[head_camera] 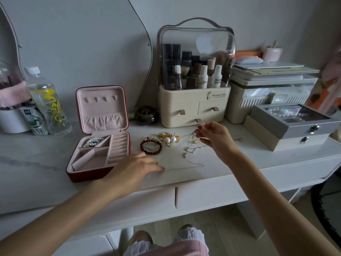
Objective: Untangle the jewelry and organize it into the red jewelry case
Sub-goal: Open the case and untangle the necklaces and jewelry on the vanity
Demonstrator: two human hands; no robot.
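Left hand [135, 166] flat on white dressing table [46, 154], fingers straight, fingertips pressing thin silver chain [184, 168]. Right hand [215, 138] raised, pinching tangled silver necklaces [191, 145]. Red jewelry case [100, 137] open just left: pearl bracelet [93, 141] in rear compartment. Red bead bracelet [151, 146], gold-and-pearl pieces [168, 138] heaped between case and right hand.

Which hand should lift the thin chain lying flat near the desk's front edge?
Probably the left hand: its fingertips already rest at that thin chain's end. The right hand is busy pinching the tangled silver necklaces.
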